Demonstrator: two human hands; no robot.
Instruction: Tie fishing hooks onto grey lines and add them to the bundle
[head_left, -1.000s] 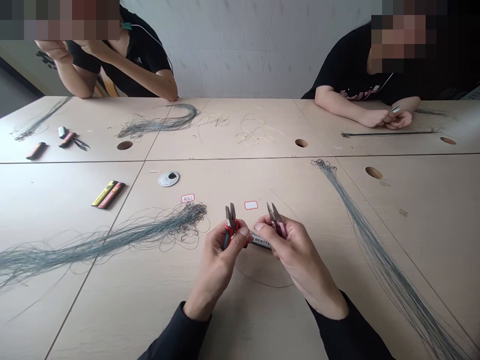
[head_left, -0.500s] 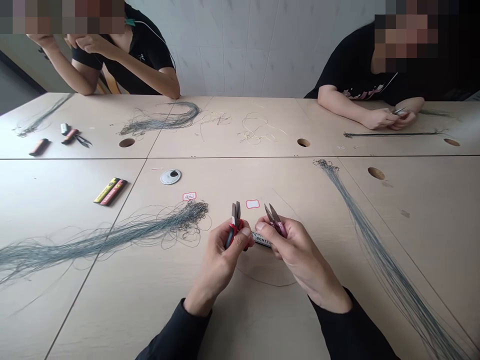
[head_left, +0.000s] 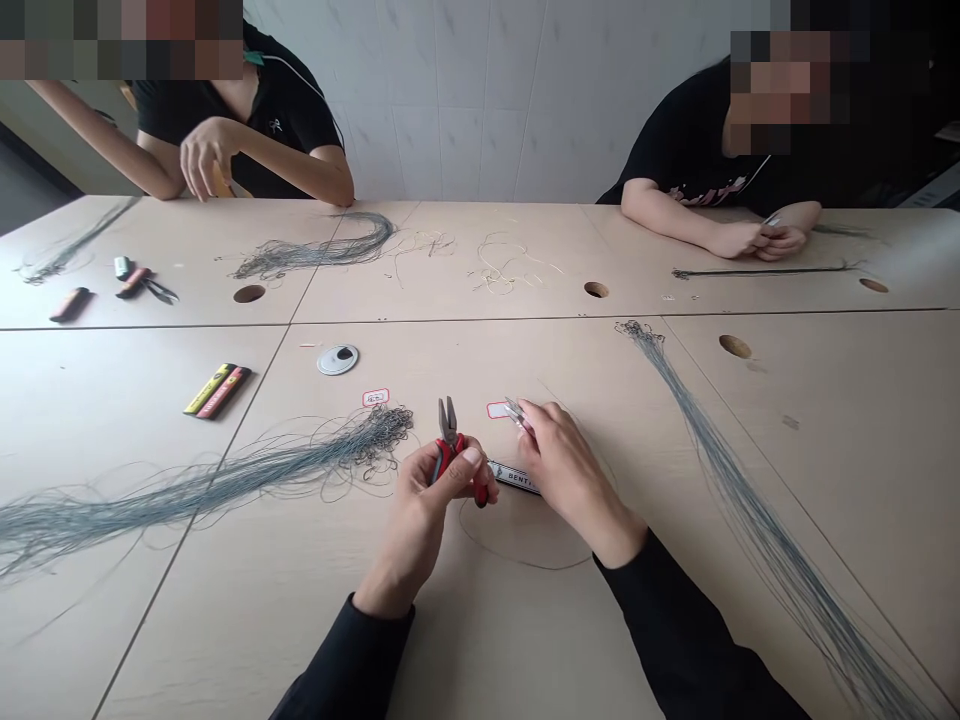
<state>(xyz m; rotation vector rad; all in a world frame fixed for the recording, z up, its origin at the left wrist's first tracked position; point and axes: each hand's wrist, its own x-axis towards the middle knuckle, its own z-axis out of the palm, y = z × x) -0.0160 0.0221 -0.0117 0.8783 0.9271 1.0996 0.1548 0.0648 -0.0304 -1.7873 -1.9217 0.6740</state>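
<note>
My left hand (head_left: 420,505) is wrapped round the handles of small red-and-black pliers (head_left: 448,428), whose jaws point up and away from me. Close beside it, my right hand (head_left: 570,465) grips small snips (head_left: 519,414); the blades point to the left over a red-edged label (head_left: 497,410). Fingers partly hide the snips. Between and under the hands lies a dark bar with a white label (head_left: 513,477) lettered "BENT…". A thin loose line (head_left: 517,563) curves over the tabletop in front of my hands.
A grey-blue bundle of fine lines (head_left: 262,472) with a tangled looped end lies left; another bundle (head_left: 712,430) slants down the right side. Two battery-like packs (head_left: 217,391) and a round metal cap (head_left: 337,360) lie left. Across the table (head_left: 420,640), two people sit near holes, wires and tools.
My right hand has turned, so the snips now point left rather than up. The pliers have shifted slightly left. One hand of the person at far left has dropped lower.
</note>
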